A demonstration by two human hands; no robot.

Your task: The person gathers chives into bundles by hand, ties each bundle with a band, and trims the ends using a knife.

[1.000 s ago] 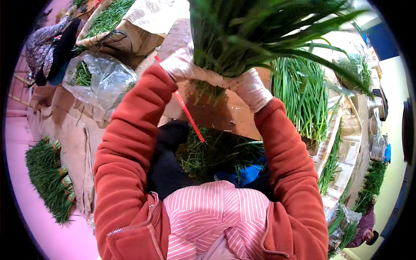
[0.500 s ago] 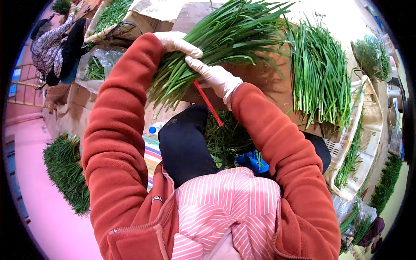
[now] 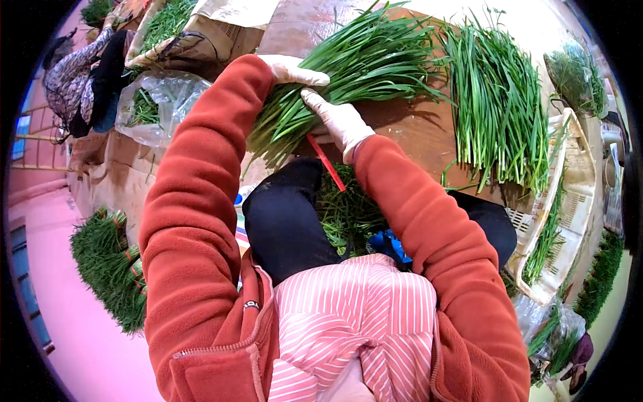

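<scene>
Seeing green stalks point(image 3: 544, 248) inside the cream crate point(image 3: 575, 194) at right and cut greens point(image 3: 144, 107) inside the clear bag point(image 3: 175, 90) at left. Clamping a bundle of long green leaves point(image 3: 365, 60), paler at one end, over the brown board point(image 3: 425, 144) between gloved left hand point(image 3: 293, 70) and right hand point(image 3: 343, 126), angled toward each other.

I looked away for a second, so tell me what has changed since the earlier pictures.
The green bunch has swung around: its stem ends, which pointed toward the person, now point lower left, leaves upper right. The left hand and right hand moved with it; neither let go. The leaf pile and crate stayed put.
</scene>
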